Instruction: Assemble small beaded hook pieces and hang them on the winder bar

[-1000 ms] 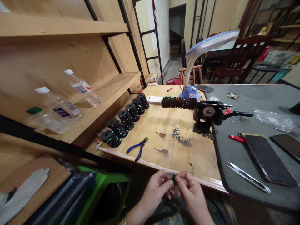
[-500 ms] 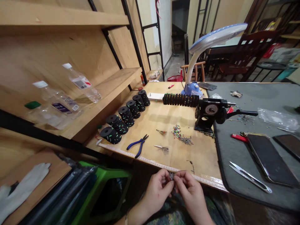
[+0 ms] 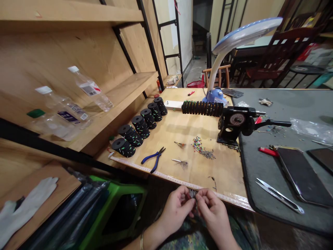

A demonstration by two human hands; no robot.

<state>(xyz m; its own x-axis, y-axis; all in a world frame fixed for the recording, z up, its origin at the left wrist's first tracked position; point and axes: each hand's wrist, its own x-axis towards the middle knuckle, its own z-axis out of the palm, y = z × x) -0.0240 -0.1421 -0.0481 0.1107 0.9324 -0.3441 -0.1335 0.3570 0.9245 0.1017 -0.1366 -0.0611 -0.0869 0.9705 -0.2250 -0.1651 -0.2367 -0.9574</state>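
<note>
Fingers of the left hand (image 3: pixel 177 209) and right hand (image 3: pixel 213 211) pinched closed on a small dark piece (image 3: pixel 193 193), which sits between both sets of fingertips, just below the worktop (image 3: pixel 208 166) edge. Long axis seems to run downward; neither hand clearly nearer.

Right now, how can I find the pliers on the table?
Look at the wooden table with a measuring tape along its edge. Just behind the tape, near the black spools, lie the pliers, the only tool there with blue handles.
</note>
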